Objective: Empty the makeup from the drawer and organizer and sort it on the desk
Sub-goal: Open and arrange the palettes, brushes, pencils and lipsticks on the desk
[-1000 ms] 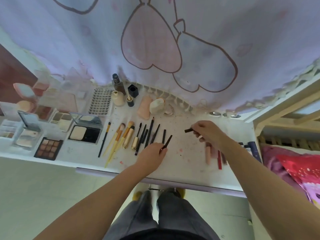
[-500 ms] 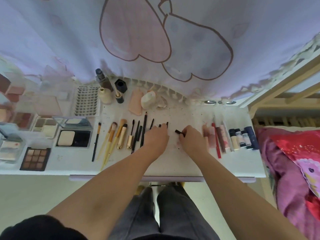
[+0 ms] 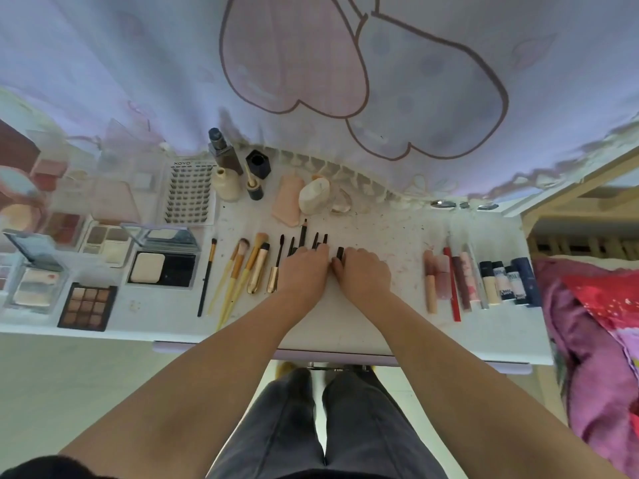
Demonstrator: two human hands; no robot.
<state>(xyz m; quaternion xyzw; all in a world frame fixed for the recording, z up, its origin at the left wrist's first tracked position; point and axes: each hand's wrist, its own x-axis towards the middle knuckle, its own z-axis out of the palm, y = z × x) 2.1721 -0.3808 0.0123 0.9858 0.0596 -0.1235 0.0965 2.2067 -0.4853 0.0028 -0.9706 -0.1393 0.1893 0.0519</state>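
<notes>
Both hands meet at the middle of the white desk [image 3: 345, 326]. My left hand [image 3: 303, 271] lies on a row of thin black pencils and wands [image 3: 303, 233], its fingertips touching them. My right hand [image 3: 363, 271] pinches a short black stick [image 3: 340, 252] and holds it down at the right end of that row. To the left lie several brushes [image 3: 242, 267] with wooden and gold handles. Lip products and a red pencil [image 3: 451, 281] lie in a line at the right, with small tubes [image 3: 508, 281] beside them.
Palettes and compacts [image 3: 162, 267] fill the left part of the desk, with a lash tray [image 3: 189, 193] behind them. Bottles [image 3: 226, 157] and sponges [image 3: 313, 197] stand at the back under a hanging curtain. A bed with pink bedding [image 3: 594, 323] borders the right.
My right hand has carried the short black stick leftward and set it against the pencil row. My left hand moved from the front up onto the pencils. The camera view shifted right.
</notes>
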